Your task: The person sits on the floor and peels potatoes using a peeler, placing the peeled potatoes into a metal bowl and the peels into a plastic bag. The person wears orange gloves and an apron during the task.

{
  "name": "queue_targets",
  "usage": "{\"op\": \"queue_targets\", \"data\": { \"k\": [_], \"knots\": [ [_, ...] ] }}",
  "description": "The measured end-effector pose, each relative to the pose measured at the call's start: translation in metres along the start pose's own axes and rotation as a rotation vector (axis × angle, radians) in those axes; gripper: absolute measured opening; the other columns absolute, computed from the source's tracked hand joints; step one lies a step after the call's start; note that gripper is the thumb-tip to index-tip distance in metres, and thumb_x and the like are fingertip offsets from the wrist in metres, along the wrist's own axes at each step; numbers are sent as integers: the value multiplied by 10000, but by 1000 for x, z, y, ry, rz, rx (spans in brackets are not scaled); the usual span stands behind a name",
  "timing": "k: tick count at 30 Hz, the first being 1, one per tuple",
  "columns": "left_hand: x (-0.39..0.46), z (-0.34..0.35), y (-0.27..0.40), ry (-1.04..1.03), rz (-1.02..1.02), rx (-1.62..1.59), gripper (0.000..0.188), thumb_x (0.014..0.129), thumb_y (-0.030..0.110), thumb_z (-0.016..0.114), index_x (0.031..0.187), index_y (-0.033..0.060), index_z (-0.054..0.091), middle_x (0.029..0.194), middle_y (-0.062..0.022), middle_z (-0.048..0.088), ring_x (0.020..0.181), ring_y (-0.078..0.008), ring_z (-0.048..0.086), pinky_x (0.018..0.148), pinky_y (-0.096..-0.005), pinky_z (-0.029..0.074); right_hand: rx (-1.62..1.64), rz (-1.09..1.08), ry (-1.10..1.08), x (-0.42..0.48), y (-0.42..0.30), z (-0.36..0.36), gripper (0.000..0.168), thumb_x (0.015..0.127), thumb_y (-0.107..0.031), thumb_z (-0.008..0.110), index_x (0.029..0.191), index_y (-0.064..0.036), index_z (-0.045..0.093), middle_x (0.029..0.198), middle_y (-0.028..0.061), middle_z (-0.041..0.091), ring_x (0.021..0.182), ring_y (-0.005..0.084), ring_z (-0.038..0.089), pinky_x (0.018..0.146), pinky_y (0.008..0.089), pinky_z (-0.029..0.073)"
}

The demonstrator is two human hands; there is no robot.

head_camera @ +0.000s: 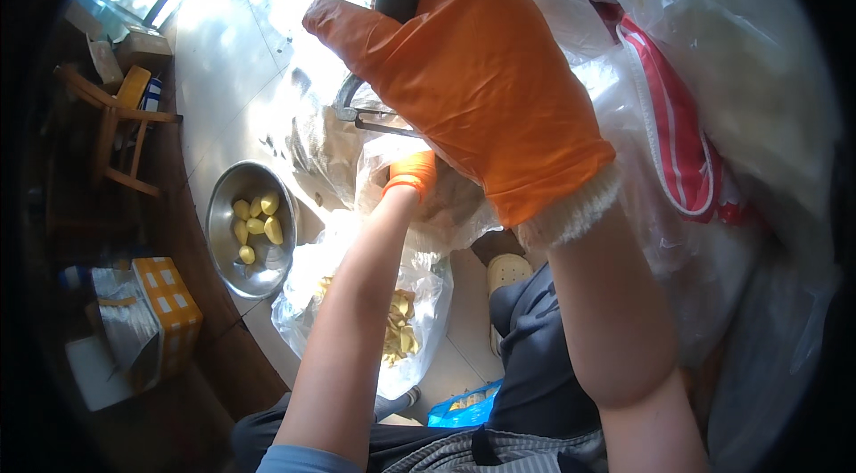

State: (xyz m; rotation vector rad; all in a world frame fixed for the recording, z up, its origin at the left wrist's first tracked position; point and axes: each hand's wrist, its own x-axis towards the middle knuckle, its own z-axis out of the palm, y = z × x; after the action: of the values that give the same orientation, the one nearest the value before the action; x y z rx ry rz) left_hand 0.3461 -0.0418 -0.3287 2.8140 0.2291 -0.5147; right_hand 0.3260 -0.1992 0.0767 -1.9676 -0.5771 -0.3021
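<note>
My right hand (481,72), in an orange fleece-lined rubber glove, is raised close to the camera. It grips a peeler (346,98) with a dark handle; the metal blade sticks out below the thumb. My left hand (411,172), gloved in orange too, reaches into a clear plastic bag (368,169) with brownish contents. Its fingers are hidden, so what they hold does not show. Under my left forearm, a second clear bag (431,312) contains yellowish peelings (400,332). To the left, peeled potatoes (255,225) lie in a stainless steel bowl (221,259).
A wooden chair (137,115) and an orange-and-white carton (170,309) stand at the left. Large plastic bags (642,205) and a red striped cloth item (675,132) crowd the right. A blue bag (468,409) lies by my feet on the tiled floor (221,98).
</note>
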Motion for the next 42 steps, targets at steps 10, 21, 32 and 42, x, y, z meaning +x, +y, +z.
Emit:
{"op": "queue_targets", "data": {
  "k": [10,21,32,42],
  "knots": [
    [8,63,73,346,-215,-343,343,945,260,622,1213,49,660,1212,-150,696,1115,-320,659,957,-410,505,-28,49,-43,-11,2,8,507,899,-498,801,757,-39,639,636,67,626,587,167,585,603,310,490],
    [-28,3,58,-5,-48,-1281,497,907,247,599,1351,36,528,1372,-145,583,1284,-309,536,1117,-416,400,79,49,-117,-8,-8,17,653,894,-678,715,745,-43,677,640,67,671,661,176,687,717,333,553],
    [-311,-157,-6,-420,22,-2553,699,911,383,689,1473,44,448,1382,-209,513,1355,-385,472,1185,-505,386,388,233,-312,-25,-54,41,549,848,-563,832,810,-36,684,709,33,687,701,100,688,665,229,567],
    [-449,-234,-26,346,6,-2119,621,1073,592,434,1492,135,475,1356,-91,619,1237,-207,640,1001,-414,573,483,124,-555,-160,-133,130,467,939,-493,718,993,-31,765,837,195,751,788,332,758,714,410,579]
  ]
}}
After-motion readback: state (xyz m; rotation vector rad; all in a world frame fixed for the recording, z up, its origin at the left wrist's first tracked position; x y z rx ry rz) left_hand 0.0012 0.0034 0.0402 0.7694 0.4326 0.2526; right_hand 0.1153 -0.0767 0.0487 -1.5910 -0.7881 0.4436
